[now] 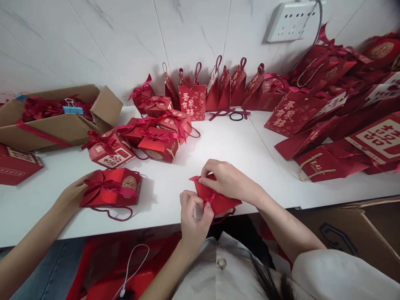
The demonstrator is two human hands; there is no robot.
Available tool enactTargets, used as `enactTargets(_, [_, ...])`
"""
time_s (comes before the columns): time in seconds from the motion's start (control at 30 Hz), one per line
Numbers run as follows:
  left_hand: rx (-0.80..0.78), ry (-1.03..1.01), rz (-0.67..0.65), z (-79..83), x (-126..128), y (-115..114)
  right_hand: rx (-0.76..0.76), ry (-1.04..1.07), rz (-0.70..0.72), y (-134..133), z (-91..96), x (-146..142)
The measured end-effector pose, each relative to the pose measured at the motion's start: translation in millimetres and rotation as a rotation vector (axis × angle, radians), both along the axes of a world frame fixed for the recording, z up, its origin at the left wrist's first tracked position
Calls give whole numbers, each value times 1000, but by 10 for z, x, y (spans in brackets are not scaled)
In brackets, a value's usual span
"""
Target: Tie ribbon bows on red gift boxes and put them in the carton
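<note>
Pinching the red ribbon (208, 199) between thumb and fingertips, the left hand (194, 216) is working at the front of a small red gift box (220, 201), its grip closed narrowly on the ribbon's knot. The right hand (226, 181) is coming over the box from above, fingers curled around the far corner of the top flap, its grip holding the box itself. The box is sitting at the near edge of the white tabletop (237, 146), directly in front of the person. To the left, another person's hand (72, 193) is resting against the side of a bigger red box (117, 189) with a bow, which is lying well apart from the small one. Behind it, a cluster of tied boxes (156, 141) is standing near the middle. A row of red paper bags (225, 89) is leaning against the wall, and a heap of flat red bags (337, 104) is covering the right side. An open cardboard carton (62, 125) is lying at the far left.
</note>
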State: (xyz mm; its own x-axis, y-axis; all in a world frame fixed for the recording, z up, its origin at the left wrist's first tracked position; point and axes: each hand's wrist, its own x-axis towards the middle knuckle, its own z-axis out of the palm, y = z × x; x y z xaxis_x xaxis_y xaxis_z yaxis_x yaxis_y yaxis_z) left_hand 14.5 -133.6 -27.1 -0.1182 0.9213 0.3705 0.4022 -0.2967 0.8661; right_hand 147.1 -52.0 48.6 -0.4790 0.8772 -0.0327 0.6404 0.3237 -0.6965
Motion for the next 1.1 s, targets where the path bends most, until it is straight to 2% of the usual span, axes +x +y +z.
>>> enactTargets(0.13, [-39, -7, -44, 23, -7, 29, -25, -10, -63, 36, -8, -31])
enactTargets(0.2, [-41, -18, -47, 27, -9, 35, 9, 39, -99, 21, 5, -2])
enactTargets(0.3, [-57, -36, -59, 35, -15, 28, 172, 192, -255, -103, 39, 153])
enactTargets(0.37, [-91, -63, -77, 41, -21, 20, 204, 217, -373, -247, 45, 308])
enactTargets(0.43, [-151, -115, -96, 50, -27, 13, 81, 118, -412, -410, 16, 452])
enactTargets(0.5, [-233, -187, -110, 69, -31, 9, -94, 5, -367, -560, -50, 546])
enactTargets(0.6, [-347, -294, -111, 126, -35, -2, -257, 36, -314, -699, -177, 584])
enactTargets(0.77, [-432, -379, -127, 178, -62, -18, -340, 401, -320, -663, -394, 581])
enactTargets(0.93, [-504, -628, -237, 23, -136, 11, -559, 849, -266, -539, -671, 615])
enactTargets(1.1, [-518, -763, -312, -59, -143, 41, -720, 1103, -362, -525, -791, 547])
